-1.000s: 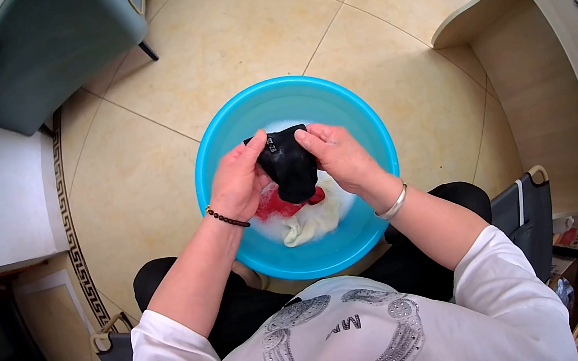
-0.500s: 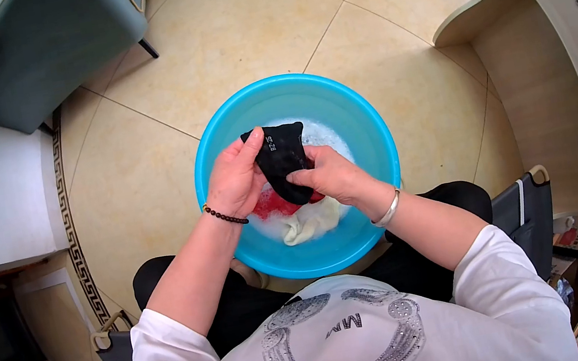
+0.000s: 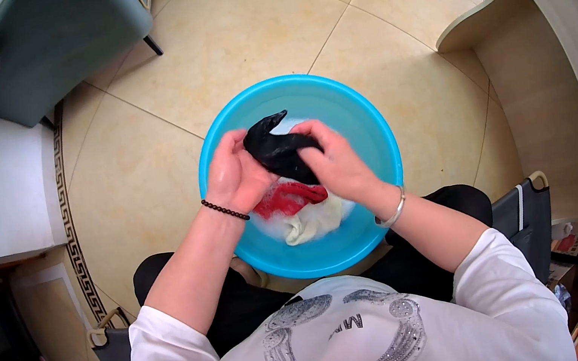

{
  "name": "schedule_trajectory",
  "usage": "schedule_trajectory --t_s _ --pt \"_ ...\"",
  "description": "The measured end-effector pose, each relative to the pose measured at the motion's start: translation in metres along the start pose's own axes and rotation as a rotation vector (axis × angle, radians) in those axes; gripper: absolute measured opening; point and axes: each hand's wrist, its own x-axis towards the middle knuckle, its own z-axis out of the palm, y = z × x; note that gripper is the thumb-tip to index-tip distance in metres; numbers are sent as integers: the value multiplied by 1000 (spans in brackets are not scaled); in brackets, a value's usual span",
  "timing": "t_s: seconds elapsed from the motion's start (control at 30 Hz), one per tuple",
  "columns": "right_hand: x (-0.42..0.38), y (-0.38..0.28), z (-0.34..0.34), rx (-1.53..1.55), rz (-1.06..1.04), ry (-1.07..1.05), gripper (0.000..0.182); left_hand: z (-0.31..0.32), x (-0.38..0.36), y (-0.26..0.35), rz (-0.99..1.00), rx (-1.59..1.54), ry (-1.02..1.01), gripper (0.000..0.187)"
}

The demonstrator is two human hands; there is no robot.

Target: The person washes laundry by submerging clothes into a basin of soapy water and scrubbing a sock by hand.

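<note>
A grey chair (image 3: 63,42) stands at the far left on the tiled floor (image 3: 144,182). The left hand (image 3: 236,175), a dark bead bracelet (image 3: 225,210) at its wrist, is closed on one end of a black cloth (image 3: 276,150) above the blue basin (image 3: 379,219). The right hand (image 3: 334,164), with a silver bangle (image 3: 393,209), grips the cloth's other end, so the cloth is bunched between both hands. Under them a red cloth (image 3: 290,197) and a cream cloth (image 3: 315,222) lie in suds. Any print on the black cloth cannot be read. The white shirt (image 3: 347,346) bears sequins and the letters "MM". A wooden counter (image 3: 552,60) stands at the right.
</note>
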Motion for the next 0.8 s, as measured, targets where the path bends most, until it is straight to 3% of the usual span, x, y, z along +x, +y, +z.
schedule_trajectory --t_s 0.07,0.13,0.17,0.2,0.27,0.3,0.4,0.43,0.47,0.57,0.6,0.7,0.73,0.77,0.8 --pt "-10 -14 7 21 85 -62 31 -1 3 -5 -22 11 17 32" --pt "-18 -24 13 -132 -8 -142 29 -7 10 -16 61 136 77 24" --pt "-20 -23 17 -193 -164 -100 36 -10 12 -22 11 157 112 22" --pt "-21 -22 17 -193 -164 -101 36 -3 5 -21 -106 100 104 20" --pt "-22 -21 15 -675 -307 -127 37 -4 9 -30 -106 88 165 22" --pt "-17 -18 14 -783 -267 -99 32 4 10 -34 -110 90 164 22" --pt "-1 -7 2 -619 -369 33 21 18 9 -40 -120 80 296 23" --pt "2 -8 0 -526 -227 43 19 10 10 -41 -132 162 238 26" --pt "5 -8 -1 -525 -230 40 19 5 9 -41 -140 243 181 30" --pt "12 -8 -11 -63 206 11 24 -3 9 -31 -172 211 32 28" --pt "11 -7 -11 -63 205 11 24 -7 10 -28 -193 186 -71 29" --pt "2 -7 -6 3 95 25 26 -17 11 -21 -142 176 -34 27" --pt "-6 -17 1 -186 -127 26 28 -9 10 -23 -141 174 -32 27" --pt "-12 -22 6 -373 -350 25 31 1 10 -28 -90 174 130 28" --pt "-16 -21 10 -372 -349 21 31 7 9 -31 -39 173 293 29"
